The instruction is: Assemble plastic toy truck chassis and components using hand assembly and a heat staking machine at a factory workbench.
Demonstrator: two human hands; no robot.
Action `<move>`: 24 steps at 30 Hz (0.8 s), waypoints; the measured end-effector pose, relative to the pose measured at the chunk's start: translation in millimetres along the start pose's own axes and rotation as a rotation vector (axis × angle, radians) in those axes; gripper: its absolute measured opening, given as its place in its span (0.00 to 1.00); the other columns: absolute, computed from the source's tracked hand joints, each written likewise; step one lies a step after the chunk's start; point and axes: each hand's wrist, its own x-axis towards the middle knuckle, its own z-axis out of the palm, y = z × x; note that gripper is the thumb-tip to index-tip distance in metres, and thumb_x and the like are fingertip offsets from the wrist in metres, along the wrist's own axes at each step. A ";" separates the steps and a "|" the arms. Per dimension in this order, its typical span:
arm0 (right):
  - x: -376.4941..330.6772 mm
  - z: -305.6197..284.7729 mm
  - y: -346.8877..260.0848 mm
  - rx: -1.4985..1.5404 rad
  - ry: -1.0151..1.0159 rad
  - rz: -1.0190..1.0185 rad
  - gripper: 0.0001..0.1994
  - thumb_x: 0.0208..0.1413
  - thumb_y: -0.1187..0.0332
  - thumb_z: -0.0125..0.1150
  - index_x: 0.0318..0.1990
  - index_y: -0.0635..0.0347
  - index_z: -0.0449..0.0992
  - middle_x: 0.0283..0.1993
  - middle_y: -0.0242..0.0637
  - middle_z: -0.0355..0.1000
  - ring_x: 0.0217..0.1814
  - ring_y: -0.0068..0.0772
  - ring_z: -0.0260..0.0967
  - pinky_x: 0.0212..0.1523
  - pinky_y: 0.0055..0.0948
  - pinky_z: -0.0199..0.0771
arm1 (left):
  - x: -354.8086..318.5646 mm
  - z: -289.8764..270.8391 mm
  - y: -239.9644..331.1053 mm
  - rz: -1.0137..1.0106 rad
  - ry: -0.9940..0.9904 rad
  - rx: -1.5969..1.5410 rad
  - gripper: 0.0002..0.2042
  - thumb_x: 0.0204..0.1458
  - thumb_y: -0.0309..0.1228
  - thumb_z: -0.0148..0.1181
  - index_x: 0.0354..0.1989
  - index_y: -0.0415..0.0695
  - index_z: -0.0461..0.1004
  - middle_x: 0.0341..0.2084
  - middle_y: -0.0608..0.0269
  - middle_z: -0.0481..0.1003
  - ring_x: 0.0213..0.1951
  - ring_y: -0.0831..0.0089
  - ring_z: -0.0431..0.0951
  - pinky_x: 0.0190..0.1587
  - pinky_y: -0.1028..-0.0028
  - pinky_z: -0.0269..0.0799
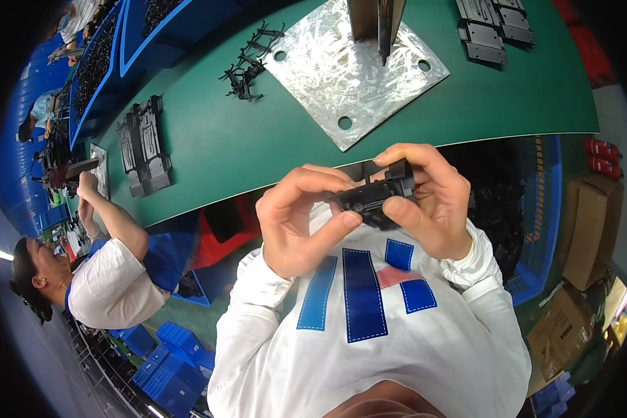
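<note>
Both my hands grip a black moulded plastic part (373,195) in front of my chest, just short of the green table's edge. At its left end, my left hand (303,219) pinches it between thumb and fingers. My right hand (432,198) wraps the other end, with the thumb on the near side and the index finger over the top. The fingers hide parts of it, so its full shape does not show. Beyond my hands lies a square metal plate (327,76) with holes in its corners and an upright metal post (375,21) on it.
Small black clips (244,73) lie heaped left of the plate. Flat black plastic parts (145,146) rest farther left, more (486,31) at the right. Blue bins (167,24) of black pieces stand behind; another blue crate (536,258) sits right of me. A co-worker (111,279) works at left.
</note>
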 end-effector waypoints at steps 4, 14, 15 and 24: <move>-1.9 0.3 0.4 0.135 -0.041 0.104 0.18 0.54 0.75 0.59 0.52 0.66 0.68 0.39 0.35 0.74 0.39 0.17 0.72 0.41 0.18 0.70 | -3.9 6.2 0.0 0.113 0.021 0.158 0.14 0.41 0.16 0.68 0.36 0.35 0.73 0.35 0.52 0.78 0.35 0.74 0.76 0.37 0.77 0.71; 0.3 11.7 6.1 -0.267 0.119 -0.065 0.20 0.56 0.71 0.58 0.56 0.66 0.69 0.50 0.46 0.70 0.44 0.26 0.72 0.43 0.22 0.72 | -5.7 12.7 -7.9 0.161 0.153 0.194 0.13 0.43 0.17 0.67 0.37 0.34 0.71 0.35 0.53 0.79 0.32 0.79 0.75 0.35 0.80 0.70; -0.1 18.1 4.5 -0.319 0.214 -0.164 0.21 0.55 0.68 0.62 0.56 0.65 0.70 0.58 0.52 0.64 0.52 0.39 0.71 0.46 0.30 0.75 | -5.9 13.2 -7.9 0.162 0.164 0.196 0.13 0.43 0.17 0.67 0.37 0.34 0.71 0.35 0.53 0.79 0.32 0.79 0.75 0.35 0.80 0.70; -9.2 19.3 25.3 -0.834 0.100 -0.621 0.26 0.39 0.74 0.75 0.49 0.48 0.76 0.59 0.45 0.63 0.56 0.57 0.68 0.52 0.42 0.76 | -8.5 19.6 -3.7 0.111 0.302 0.180 0.14 0.43 0.19 0.69 0.37 0.34 0.72 0.35 0.55 0.79 0.34 0.77 0.78 0.37 0.79 0.74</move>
